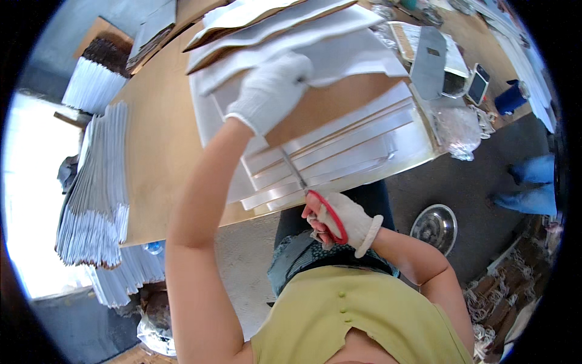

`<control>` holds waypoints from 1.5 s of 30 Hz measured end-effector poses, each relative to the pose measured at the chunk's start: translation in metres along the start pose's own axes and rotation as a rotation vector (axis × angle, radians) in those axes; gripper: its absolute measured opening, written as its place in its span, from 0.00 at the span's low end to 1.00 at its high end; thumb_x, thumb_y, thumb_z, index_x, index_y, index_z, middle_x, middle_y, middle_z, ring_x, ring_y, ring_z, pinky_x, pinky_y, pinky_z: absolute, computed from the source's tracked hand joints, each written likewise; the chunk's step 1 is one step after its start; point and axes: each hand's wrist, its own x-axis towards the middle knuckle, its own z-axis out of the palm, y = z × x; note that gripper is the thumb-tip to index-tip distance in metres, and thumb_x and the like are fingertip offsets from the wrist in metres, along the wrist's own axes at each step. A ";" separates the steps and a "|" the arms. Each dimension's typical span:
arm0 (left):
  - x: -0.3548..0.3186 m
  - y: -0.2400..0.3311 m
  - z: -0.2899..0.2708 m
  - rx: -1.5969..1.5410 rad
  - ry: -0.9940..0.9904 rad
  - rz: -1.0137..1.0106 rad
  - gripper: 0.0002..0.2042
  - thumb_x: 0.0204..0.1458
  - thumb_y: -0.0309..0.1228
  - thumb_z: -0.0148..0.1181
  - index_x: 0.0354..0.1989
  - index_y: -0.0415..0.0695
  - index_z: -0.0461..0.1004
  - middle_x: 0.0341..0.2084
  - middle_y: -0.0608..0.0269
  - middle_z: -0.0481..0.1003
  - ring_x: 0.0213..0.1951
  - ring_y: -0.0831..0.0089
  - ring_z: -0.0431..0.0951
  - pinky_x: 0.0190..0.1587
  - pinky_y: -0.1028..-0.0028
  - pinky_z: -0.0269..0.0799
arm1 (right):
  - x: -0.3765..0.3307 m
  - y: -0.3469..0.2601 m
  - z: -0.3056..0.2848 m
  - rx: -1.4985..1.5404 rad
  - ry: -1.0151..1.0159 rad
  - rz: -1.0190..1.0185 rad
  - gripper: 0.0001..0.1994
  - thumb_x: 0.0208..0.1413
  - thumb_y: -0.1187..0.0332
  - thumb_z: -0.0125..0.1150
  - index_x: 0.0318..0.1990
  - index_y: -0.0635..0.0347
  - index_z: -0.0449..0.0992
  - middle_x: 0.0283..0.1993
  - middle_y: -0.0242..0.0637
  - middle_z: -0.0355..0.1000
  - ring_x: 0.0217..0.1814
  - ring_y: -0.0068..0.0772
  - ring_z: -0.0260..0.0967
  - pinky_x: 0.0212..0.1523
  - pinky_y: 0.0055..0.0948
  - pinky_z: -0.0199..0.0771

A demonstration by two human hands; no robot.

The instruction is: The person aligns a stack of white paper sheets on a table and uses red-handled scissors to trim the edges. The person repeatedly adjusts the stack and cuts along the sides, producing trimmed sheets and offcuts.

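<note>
My left hand (273, 88), in a white glove, presses flat on top of a fanned stack of white and brown paper bags (339, 142) on the wooden table (157, 145). My right hand (339, 219), also gloved, grips red-handled scissors (315, 197) at the table's near edge. The metal blades point up into the lower edges of the stacked bags. More flat white and brown sheets (273, 27) lie further back on the same pile.
A tall stack of white bags (100, 188) hangs over the table's left edge, another bundle (97, 76) stands behind it. A grey panel (429, 60), a phone (479, 84) and a blue cup (510, 97) sit at right. A metal bowl (434, 227) lies on the floor; another person's legs (530, 185) stand nearby.
</note>
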 end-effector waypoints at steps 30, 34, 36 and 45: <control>-0.041 0.063 0.041 0.114 -0.092 -0.171 0.22 0.45 0.45 0.66 0.45 0.46 0.72 0.41 0.55 0.72 0.48 0.54 0.71 0.51 0.59 0.68 | -0.031 -0.045 -0.052 0.404 0.232 -0.054 0.45 0.48 0.22 0.40 0.43 0.64 0.70 0.24 0.38 0.65 0.25 0.38 0.66 0.28 0.36 0.68; -0.035 0.069 0.042 0.087 -0.101 -0.235 0.23 0.44 0.45 0.65 0.45 0.45 0.72 0.42 0.52 0.72 0.47 0.51 0.72 0.50 0.57 0.68 | -0.024 -0.058 -0.068 0.349 0.047 -0.117 0.43 0.48 0.23 0.42 0.43 0.62 0.70 0.24 0.37 0.66 0.24 0.36 0.65 0.28 0.36 0.68; -0.033 0.071 0.042 0.060 -0.097 -0.289 0.22 0.45 0.45 0.65 0.45 0.45 0.72 0.42 0.50 0.72 0.46 0.50 0.72 0.49 0.56 0.68 | -0.026 -0.057 -0.063 0.205 0.114 -0.149 0.42 0.49 0.25 0.42 0.43 0.62 0.70 0.23 0.36 0.66 0.24 0.34 0.65 0.27 0.35 0.68; -0.041 0.060 0.039 -0.032 -0.107 -0.295 0.16 0.50 0.34 0.60 0.46 0.45 0.70 0.39 0.51 0.73 0.44 0.52 0.73 0.48 0.57 0.69 | -0.072 -0.064 -0.080 -0.018 0.415 -0.142 0.31 0.60 0.36 0.45 0.39 0.62 0.69 0.18 0.30 0.65 0.17 0.24 0.64 0.19 0.24 0.68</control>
